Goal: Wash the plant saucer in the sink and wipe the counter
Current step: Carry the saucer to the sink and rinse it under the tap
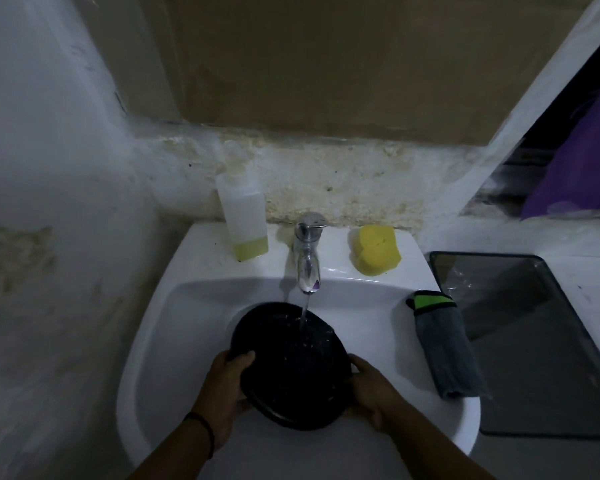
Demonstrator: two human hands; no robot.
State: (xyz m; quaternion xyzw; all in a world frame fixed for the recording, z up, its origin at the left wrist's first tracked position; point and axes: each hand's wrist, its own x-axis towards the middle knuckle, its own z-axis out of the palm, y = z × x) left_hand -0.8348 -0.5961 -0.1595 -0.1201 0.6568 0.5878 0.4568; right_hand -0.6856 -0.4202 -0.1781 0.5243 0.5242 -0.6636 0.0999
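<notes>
Gripping the round black plastic plant saucer (291, 362) by opposite rims, the left hand (222, 386) and right hand (371, 389) are tilting it over the white ceramic sink (174, 327) so the chrome tap's (307, 258) stream is rinsing its face.

Saucer (291, 365) in sink (174, 306) under tap (307, 258), bottle (245, 220) left, sponge (376, 249) right.

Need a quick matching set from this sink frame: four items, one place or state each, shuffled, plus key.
Items:
1. saucer
2. sponge
3. soap bottle
4. cloth

Places/states:
A. sink's right rim, folded
B. left of the tap, nearly empty
C. held in both hands under running water
D. right of the tap, on the back ledge

Pairs: 1-C, 2-D, 3-B, 4-A
</notes>
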